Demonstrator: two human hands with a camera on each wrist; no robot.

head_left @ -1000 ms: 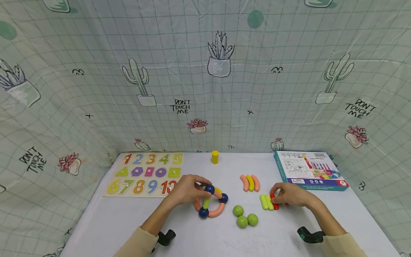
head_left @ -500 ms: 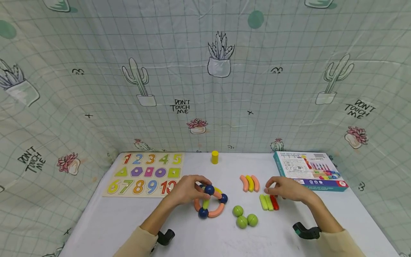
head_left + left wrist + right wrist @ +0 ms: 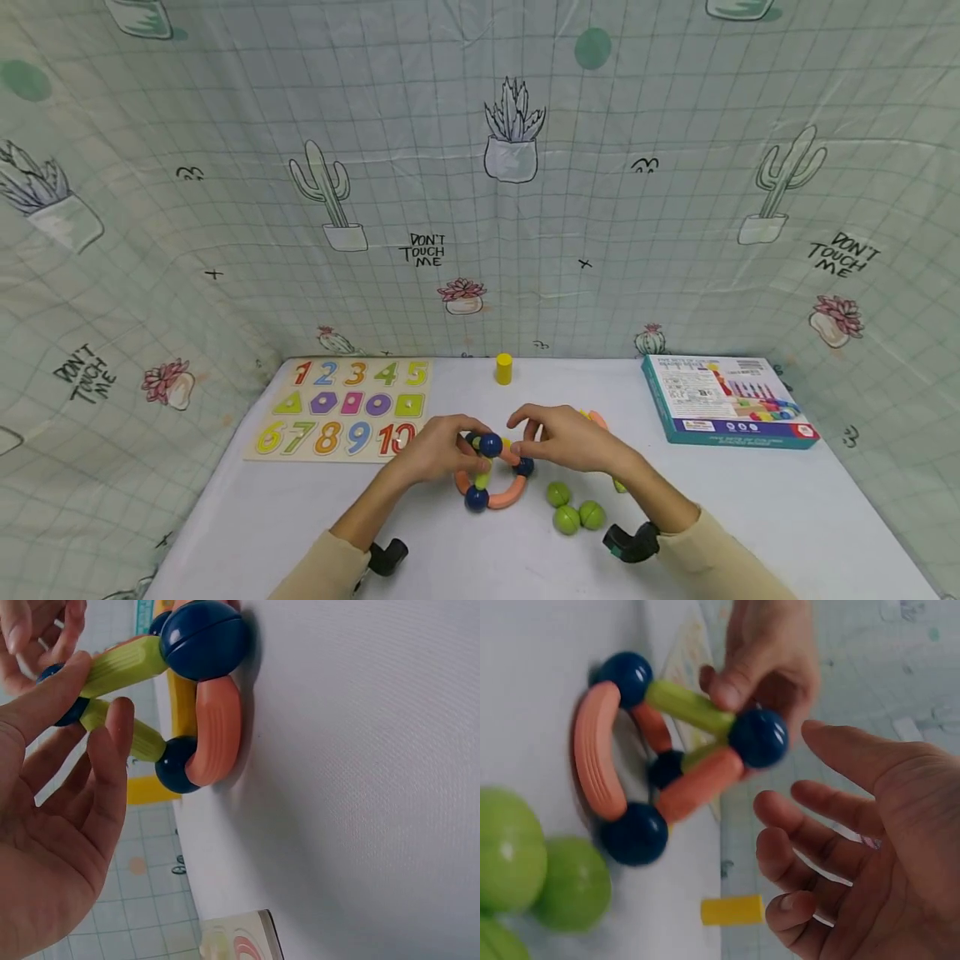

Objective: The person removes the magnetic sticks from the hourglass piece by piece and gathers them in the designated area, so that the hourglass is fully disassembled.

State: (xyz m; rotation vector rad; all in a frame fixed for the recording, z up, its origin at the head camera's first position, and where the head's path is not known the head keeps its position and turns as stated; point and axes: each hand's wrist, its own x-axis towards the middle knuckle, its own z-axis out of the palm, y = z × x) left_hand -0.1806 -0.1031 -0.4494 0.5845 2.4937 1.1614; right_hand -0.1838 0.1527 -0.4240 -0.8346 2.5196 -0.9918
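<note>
Head view shows the table (image 3: 300, 517) with a half-built frame of rods and balls (image 3: 491, 475) at its middle. Left hand (image 3: 435, 450) pinches a green rod (image 3: 124, 666); right hand (image 3: 573, 437) hovers beside, fingers spread, empty. Green balls (image 3: 573, 508) lie unused, so building seems unfinished.

The left hand (image 3: 438, 448) is curling its fingers (image 3: 112, 746) and thumb in a pinch. The right hand (image 3: 566, 437) is hovering just beside it, fingers (image 3: 810, 844) loosely spread, gripping nothing. Both forearms are reaching forward in pale sleeves.
</note>
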